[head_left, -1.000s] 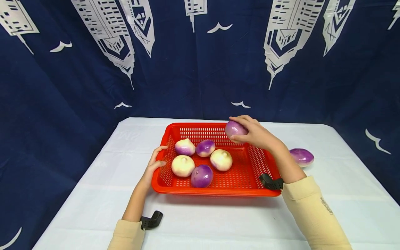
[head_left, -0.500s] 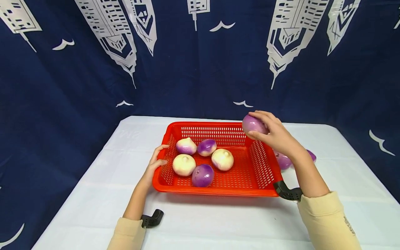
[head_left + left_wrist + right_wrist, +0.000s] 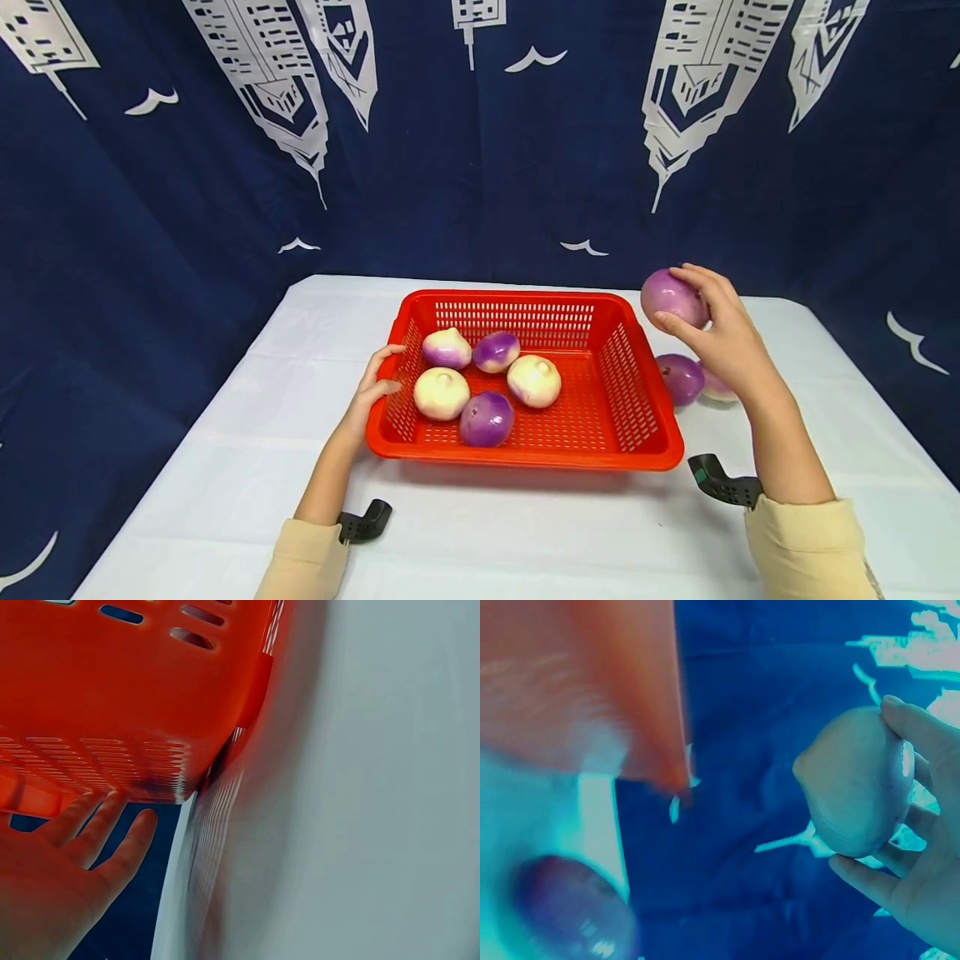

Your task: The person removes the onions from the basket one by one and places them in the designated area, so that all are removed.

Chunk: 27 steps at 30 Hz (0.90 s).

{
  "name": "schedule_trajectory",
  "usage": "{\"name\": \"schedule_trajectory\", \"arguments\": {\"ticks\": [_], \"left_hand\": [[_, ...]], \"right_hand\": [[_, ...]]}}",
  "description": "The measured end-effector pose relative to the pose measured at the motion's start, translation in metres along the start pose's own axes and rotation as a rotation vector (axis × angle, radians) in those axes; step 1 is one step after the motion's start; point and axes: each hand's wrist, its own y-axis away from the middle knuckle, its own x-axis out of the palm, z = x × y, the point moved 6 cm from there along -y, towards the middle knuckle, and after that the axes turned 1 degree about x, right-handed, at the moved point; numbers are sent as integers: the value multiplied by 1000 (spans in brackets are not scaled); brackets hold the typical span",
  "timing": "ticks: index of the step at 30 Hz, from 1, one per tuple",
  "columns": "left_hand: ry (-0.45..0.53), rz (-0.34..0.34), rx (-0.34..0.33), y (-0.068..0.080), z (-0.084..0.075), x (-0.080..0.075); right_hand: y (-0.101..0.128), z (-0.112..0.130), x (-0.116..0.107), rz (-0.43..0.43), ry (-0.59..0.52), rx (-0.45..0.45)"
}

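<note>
Right hand (image 3: pixel 726 337) gripping purple-top turnip (image 3: pixel 669 297), red plastic basket (image 3: pixel 525 461) at turnip's 8 o'clock, two loose turnips (image 3: pixel 680 382) roughly 5-6. Left hand (image 3: pixel 366 398) way farther, straight-fingered at basket's 9.

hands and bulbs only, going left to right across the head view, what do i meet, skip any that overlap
left hand → front-left pale bulb → front purple bulb → rightmost pale bulb in the red basket → held bulb → right hand
</note>
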Motion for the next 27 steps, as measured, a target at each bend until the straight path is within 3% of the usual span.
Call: {"name": "schedule_trajectory", "arguments": {"ticks": [8, 18, 27], "left_hand": [[-16, -3, 7, 0, 0, -3], [-18, -5, 7, 0, 1, -1], [-1, -8, -7, 0, 1, -2]], "right_hand": [[16, -47, -6, -81, 56, 123], [41, -113, -36, -238, 81, 295], [58, -165, -41, -212, 143, 399]]}}
